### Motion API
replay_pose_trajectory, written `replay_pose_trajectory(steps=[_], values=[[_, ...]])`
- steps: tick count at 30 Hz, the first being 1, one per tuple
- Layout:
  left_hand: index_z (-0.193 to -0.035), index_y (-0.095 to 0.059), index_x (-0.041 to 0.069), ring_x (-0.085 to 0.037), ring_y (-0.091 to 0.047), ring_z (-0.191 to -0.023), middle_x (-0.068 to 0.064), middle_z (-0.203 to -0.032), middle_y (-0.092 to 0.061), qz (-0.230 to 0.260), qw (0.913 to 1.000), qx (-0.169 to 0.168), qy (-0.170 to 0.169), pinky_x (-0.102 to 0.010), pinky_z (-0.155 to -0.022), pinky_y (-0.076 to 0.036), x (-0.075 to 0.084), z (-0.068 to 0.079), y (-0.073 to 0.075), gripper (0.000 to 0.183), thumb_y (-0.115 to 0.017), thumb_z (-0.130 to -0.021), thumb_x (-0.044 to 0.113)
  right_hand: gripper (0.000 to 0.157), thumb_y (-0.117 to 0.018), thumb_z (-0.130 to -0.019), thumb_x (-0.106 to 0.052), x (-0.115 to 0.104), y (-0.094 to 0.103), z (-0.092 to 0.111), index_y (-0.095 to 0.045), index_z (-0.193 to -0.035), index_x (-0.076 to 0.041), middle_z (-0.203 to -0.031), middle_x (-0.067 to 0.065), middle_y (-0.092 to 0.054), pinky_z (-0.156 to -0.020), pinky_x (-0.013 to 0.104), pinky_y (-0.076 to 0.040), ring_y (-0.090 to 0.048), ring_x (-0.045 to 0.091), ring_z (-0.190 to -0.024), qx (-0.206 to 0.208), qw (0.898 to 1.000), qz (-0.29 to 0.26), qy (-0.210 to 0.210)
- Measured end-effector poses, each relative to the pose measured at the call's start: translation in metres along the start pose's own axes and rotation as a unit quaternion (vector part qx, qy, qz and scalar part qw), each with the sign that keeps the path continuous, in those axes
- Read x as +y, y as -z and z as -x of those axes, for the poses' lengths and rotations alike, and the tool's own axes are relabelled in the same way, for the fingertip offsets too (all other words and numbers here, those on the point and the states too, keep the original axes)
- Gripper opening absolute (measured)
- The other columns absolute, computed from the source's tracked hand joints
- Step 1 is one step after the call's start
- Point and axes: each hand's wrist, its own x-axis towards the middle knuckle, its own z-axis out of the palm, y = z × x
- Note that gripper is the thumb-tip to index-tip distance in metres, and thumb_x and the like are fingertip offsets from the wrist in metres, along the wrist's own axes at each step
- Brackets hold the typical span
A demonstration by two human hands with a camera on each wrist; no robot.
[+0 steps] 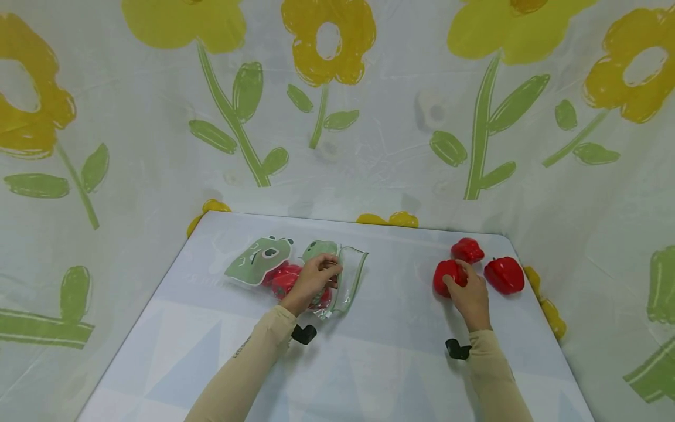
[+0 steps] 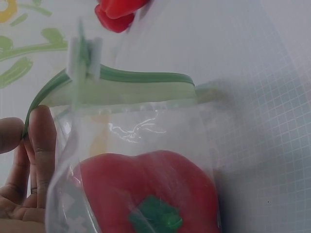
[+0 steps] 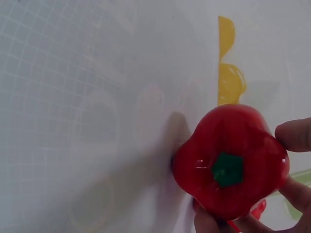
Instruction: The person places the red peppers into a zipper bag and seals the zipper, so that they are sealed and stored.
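A clear zip bag [image 1: 352,275] with a green cartoon print lies on the left part of the table, its zip end toward the middle. Red bell peppers [image 1: 285,280] show inside it; in the left wrist view one pepper [image 2: 150,187] has its green stem facing the camera. My left hand [image 1: 315,278] pinches the bag's green-edged mouth between thumb and fingers. Over at the right, my right hand [image 1: 471,296] grips another red bell pepper [image 3: 228,165], thumb on one side and fingers on the other. Its green stem end faces the right wrist camera.
Two more red peppers, one knobbly [image 1: 467,250] and one larger [image 1: 504,275], lie beside the right hand near the table's right edge. A flower-printed cloth [image 1: 390,135] hangs behind and around the white table [image 1: 390,328]. Small black pieces [image 1: 304,334] sit at both wrists.
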Motion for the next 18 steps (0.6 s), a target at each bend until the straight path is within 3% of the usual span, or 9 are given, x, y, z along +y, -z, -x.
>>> replay_pose_trajectory(steps=[12,18], values=[[-0.125,-0.061,0.003,-0.031,-0.067,-0.086,-0.012,-0.107,-0.064,0.006,0.9999,0.002,-0.009,-0.033,-0.079,-0.060,0.001,0.002,0.000,0.031,-0.067,-0.098,0.018,0.064,-0.067,-0.096,-0.028,0.011,-0.005,0.001,-0.043,-0.154,-0.014,-0.150,0.022,-0.041,-0.098,0.058,-0.051,-0.035,0.043,-0.136,0.054,0.996,-0.064,0.020],[-0.123,-0.062,0.003,-0.030,-0.066,-0.084,-0.012,-0.106,-0.064,0.006,0.9999,0.007,-0.008,-0.032,-0.078,-0.060,0.001,0.001,-0.001,0.029,-0.067,-0.098,0.018,0.065,-0.070,-0.095,-0.039,0.015,-0.004,0.002,-0.047,-0.152,-0.017,-0.146,0.018,-0.045,-0.080,0.037,-0.058,-0.042,0.038,-0.129,0.064,0.994,-0.084,0.032]])
